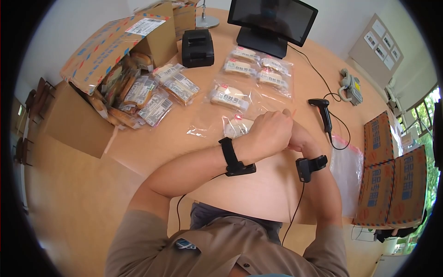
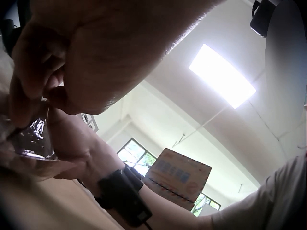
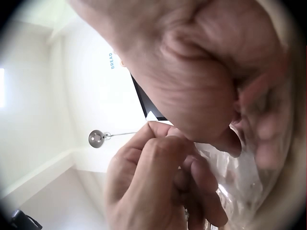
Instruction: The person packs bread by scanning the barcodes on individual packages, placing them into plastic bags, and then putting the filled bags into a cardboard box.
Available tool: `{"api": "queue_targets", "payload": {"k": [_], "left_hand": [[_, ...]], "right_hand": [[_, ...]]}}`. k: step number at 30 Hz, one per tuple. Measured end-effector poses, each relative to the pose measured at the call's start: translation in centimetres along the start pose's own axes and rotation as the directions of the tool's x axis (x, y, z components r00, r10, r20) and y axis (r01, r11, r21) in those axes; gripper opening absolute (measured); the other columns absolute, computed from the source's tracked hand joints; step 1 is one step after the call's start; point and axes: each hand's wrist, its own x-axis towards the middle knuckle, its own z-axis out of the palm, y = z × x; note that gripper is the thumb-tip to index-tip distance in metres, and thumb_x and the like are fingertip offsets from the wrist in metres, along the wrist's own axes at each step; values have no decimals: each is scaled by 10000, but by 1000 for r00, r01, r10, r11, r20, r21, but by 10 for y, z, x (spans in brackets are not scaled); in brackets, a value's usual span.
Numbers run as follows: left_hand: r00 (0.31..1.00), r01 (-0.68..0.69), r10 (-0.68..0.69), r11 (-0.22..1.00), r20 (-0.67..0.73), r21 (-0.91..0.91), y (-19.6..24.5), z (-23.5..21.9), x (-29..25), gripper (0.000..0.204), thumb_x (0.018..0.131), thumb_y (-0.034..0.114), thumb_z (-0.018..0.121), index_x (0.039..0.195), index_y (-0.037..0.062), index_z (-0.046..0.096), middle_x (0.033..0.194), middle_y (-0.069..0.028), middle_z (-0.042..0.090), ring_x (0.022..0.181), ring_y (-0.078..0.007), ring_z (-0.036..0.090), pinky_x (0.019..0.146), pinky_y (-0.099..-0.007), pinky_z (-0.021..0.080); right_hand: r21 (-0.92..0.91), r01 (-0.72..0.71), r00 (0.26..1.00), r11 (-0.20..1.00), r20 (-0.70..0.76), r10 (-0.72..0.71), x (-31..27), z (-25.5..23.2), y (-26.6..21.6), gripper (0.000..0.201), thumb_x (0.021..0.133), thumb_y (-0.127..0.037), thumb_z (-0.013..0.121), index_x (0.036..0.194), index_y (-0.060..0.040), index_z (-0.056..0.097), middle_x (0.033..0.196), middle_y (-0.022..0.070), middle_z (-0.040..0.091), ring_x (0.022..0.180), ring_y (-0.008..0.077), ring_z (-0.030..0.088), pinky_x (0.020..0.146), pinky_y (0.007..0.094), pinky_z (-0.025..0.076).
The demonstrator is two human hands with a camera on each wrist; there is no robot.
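A clear plastic bag (image 1: pixel 199 123) lies in front of me with packaged white toast (image 1: pixel 230 98) in it, another toast pack (image 1: pixel 237 126) nearer to me. At the bag's near right edge my left hand (image 1: pixel 270 132) and right hand (image 1: pixel 302 138) come together, the left partly covering the right. In the left wrist view, shiny film (image 2: pixel 36 139) runs between the curled fingers of both hands. Thumb and fingers of the left hand (image 3: pixel 153 177) pinch at the film (image 3: pixel 235 165), and the right hand (image 3: pixel 216 91) grips it close beside.
A filled clear bag (image 1: pixel 281 69) lies before the monitor (image 1: pixel 273 18). At left, an open carton (image 1: pixel 110 51) spills bread packs (image 1: pixel 157 108) beside a black printer (image 1: pixel 197 48). At right are a scanner (image 1: pixel 323 115), a telephone (image 1: pixel 351 87), flat clear bags (image 1: pixel 346 171) and cartons (image 1: pixel 392 171).
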Motion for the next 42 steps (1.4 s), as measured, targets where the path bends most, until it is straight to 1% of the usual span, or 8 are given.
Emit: {"api": "queue_targets", "payload": {"k": [3, 6, 25, 27, 29, 33, 39, 42], "left_hand": [[1000, -16, 15, 999, 16, 35, -1, -4, 1, 311, 888, 89, 669, 1067, -160, 620, 813, -317, 723, 800, -494, 751, 710, -543, 613], [999, -29, 30, 999, -13, 45, -3, -3, 2, 331, 886, 94, 673, 1077, -170, 620, 812, -325, 723, 791, -492, 757, 706, -537, 620], [996, -89, 87, 990, 19, 108, -13, -33, 6, 338, 947, 208, 697, 1090, -99, 691, 840, -281, 760, 816, -459, 780, 756, -507, 630], [817, 332, -190, 927, 544, -176, -18, -91, 27, 384, 965, 348, 752, 1087, -16, 727, 919, -268, 777, 931, -415, 786, 837, -513, 616], [937, 301, -320, 943, 140, 145, -88, -89, 39, 440, 911, 427, 815, 1047, 13, 749, 989, -261, 782, 1023, -382, 778, 875, -509, 608], [846, 526, -425, 763, -322, 374, -190, -156, 9, 625, 752, 424, 932, 1166, -8, 753, 1071, -249, 787, 1033, -421, 768, 891, -487, 620], [604, 765, -796, 565, -38, 310, -244, -185, -27, 992, 504, 378, 1091, 1355, 8, 739, 1489, -265, 646, 1461, -424, 545, 1159, -529, 500], [634, 732, -738, 476, -232, 487, -239, -169, -28, 1038, 540, 395, 1063, 1391, -55, 676, 1330, -263, 746, 1304, -430, 679, 1113, -480, 536]], "right_hand": [[226, 120, 993, 967, -44, -113, 18, -5, 19, 164, 1052, -70, 630, 1185, 23, 605, 937, 106, 685, 738, 140, 695, 432, 293, 471], [533, 40, 800, 845, 490, -347, 36, -37, 37, 190, 1050, -78, 633, 1204, 33, 625, 982, 116, 710, 773, 166, 724, 518, 295, 544], [155, 385, 923, 910, -45, -382, 51, 5, 46, 307, 1068, -207, 665, 1330, -53, 622, 965, 111, 743, 739, 169, 735, 601, 294, 590], [134, 398, 917, 908, -70, -392, 45, 3, 33, 313, 1069, -214, 667, 1336, -57, 622, 964, 111, 745, 737, 169, 736, 605, 294, 592], [111, 163, 986, 980, 28, -167, 16, -11, -3, 306, 1048, -140, 649, 1305, 25, 678, 1067, 106, 761, 894, 202, 776, 732, 334, 637], [-62, 165, 982, 984, -77, -170, -10, -62, 3, 355, 1056, -226, 675, 1348, -24, 694, 1143, 100, 771, 907, 184, 769, 734, 299, 616], [-228, 120, 867, 966, -449, -214, -30, -112, -4, 369, 1033, -246, 692, 1333, -31, 692, 1057, 86, 758, 887, 194, 766, 720, 323, 616], [-284, 159, 747, 946, -591, -303, -17, -142, 13, 385, 1016, -275, 719, 1320, -39, 701, 1037, 73, 754, 915, 198, 765, 733, 320, 605]]}}
